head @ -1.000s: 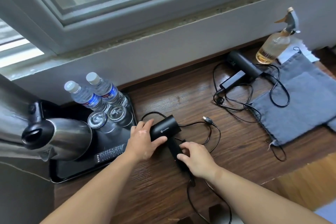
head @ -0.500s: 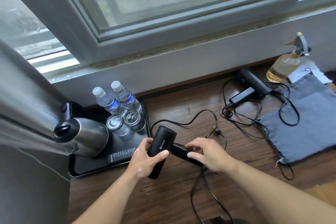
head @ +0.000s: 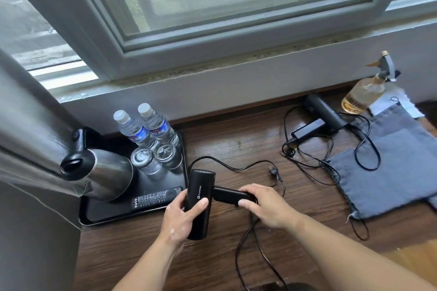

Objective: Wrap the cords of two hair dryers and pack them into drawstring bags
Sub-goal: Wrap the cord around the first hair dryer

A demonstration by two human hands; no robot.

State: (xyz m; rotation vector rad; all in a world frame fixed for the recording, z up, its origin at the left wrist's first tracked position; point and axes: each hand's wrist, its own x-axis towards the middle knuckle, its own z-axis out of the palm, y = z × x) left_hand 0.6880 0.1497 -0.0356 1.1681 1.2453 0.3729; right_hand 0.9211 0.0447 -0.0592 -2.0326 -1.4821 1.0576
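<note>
Black cord (head: 243, 243): nearest the camera, slack and unwound; it drops from the handle end and runs off the lower edge of view.
Left hand (head: 182, 217): curled round the barrel of the near hair dryer (head: 199, 196), thumb across its front.
Right hand (head: 267, 208): wrapped over the handle (head: 230, 195), which juts sideways from the barrel.
Where the dryer is: held over the wooden table (head: 236, 144), just beside the tray (head: 132, 216).
Plug (head: 273, 171): on the table past the right hand, at the end of a loose loop.
Step, by my judgement: about to fold the handle or begin winding; no wraps on yet.
Risk close by: winding could whip the plug across the table or catch the loop on the tray corner, near the glasses (head: 153, 156).
Drawstring bag (head: 390, 168): flat, further right, well apart from both hands.
Second hair dryer (head: 324, 112): by the far wall, its cord (head: 314, 158) tangled and looped over the bag.
Risk further off: pulling that bag free could drag the tangle and tip the spray bottle (head: 364, 94) standing just beside it.
</note>
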